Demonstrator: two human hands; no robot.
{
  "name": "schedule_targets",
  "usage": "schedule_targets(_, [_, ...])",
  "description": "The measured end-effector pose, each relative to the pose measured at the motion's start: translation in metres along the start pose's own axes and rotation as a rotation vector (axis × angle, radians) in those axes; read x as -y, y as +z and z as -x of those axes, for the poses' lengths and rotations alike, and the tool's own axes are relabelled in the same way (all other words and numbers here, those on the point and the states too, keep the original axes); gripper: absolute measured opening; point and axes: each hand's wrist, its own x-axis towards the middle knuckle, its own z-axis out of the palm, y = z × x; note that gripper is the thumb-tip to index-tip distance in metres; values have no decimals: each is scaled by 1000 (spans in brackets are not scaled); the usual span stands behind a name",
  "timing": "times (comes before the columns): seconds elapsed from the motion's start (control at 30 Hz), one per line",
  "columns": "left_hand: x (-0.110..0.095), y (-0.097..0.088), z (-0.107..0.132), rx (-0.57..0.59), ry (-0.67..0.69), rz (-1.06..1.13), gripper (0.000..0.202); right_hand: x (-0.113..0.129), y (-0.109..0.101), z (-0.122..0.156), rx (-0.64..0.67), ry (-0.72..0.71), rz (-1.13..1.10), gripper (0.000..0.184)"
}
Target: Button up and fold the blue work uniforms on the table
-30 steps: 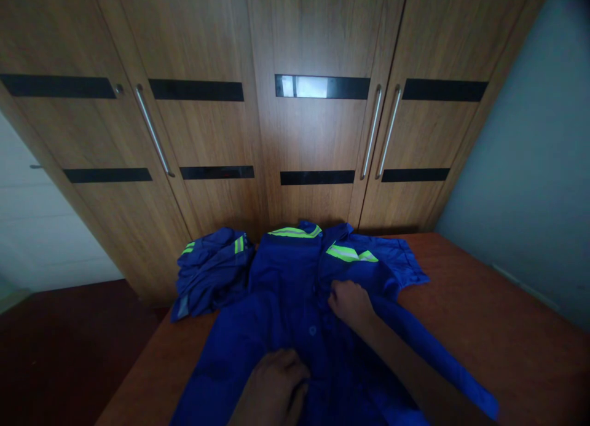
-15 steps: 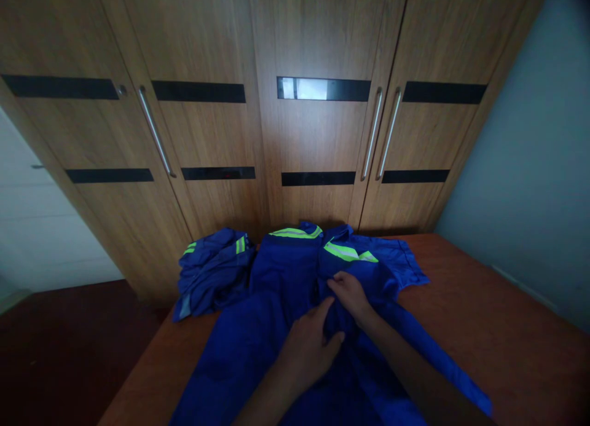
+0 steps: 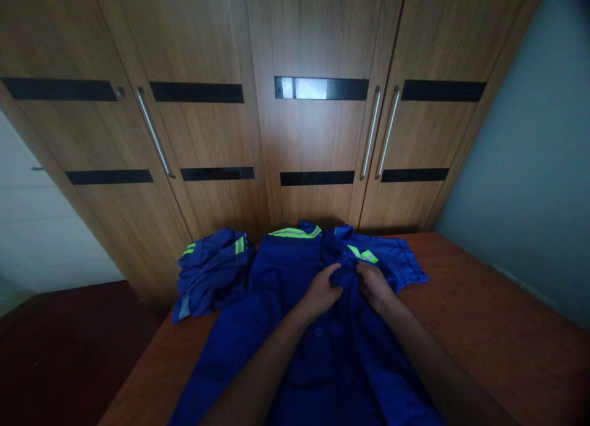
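Observation:
A blue work shirt (image 3: 286, 327) with yellow-green reflective stripes lies spread front-up on the brown wooden table (image 3: 483, 327). My left hand (image 3: 322, 289) and my right hand (image 3: 374, 284) meet at the shirt's front opening just below the collar. Both pinch the blue cloth there, fingers closed on the two front edges. A button shows lower down on the placket, between my forearms.
A second blue garment (image 3: 209, 272) with reflective stripes lies crumpled at the table's far left corner. Wooden wardrobe doors (image 3: 318, 125) with long metal handles stand right behind the table. A grey wall runs along the right; dark floor lies to the left.
My left hand moved from the lower front of the shirt up to the chest beside my right hand. Both hands then shifted a little toward the collar and took hold of the front edges.

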Motion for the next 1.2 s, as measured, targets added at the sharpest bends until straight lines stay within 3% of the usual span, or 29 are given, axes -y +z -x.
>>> schedule_targets(0.2, [3, 9, -19, 71, 109, -260, 68, 2, -8, -4, -31, 19, 192, 31])
schedule_targets(0.33, [6, 7, -25, 31, 102, -248, 73, 3, -15, 0, 53, -62, 427, 56])
schedule_targets(0.43, [8, -1, -30, -2, 81, -211, 73, 3, -25, 3, 133, -10, 594, 70])
schedule_targets(0.53, [10, -7, -32, -9, 23, -83, 74, 2, -36, 4, 188, -21, 709, 61])
schedule_targets(0.63, [11, -9, -33, -9, -89, 119, 77, 7, -40, 11, 119, -157, 895, 51])
schedule_targets(0.77, [11, -5, -32, 21, -63, 166, 84, 19, -22, 40, -100, -319, 1126, 42])
schedule_targets(0.9, [2, -5, -30, 50, -58, 207, 82, 15, 6, 69, -86, -278, 1268, 60])
schedule_targets(1.03, [-6, -13, -24, 56, -112, 284, 82, 1, 6, 71, 57, -250, 1140, 70])
schedule_targets(1.13, [-8, -22, -21, 9, -141, 296, 83, -5, -12, 63, 193, -281, 875, 75])
schedule_targets(1.2, [-6, -26, -20, -16, -143, 281, 83, -8, -26, 61, 228, -292, 817, 77])
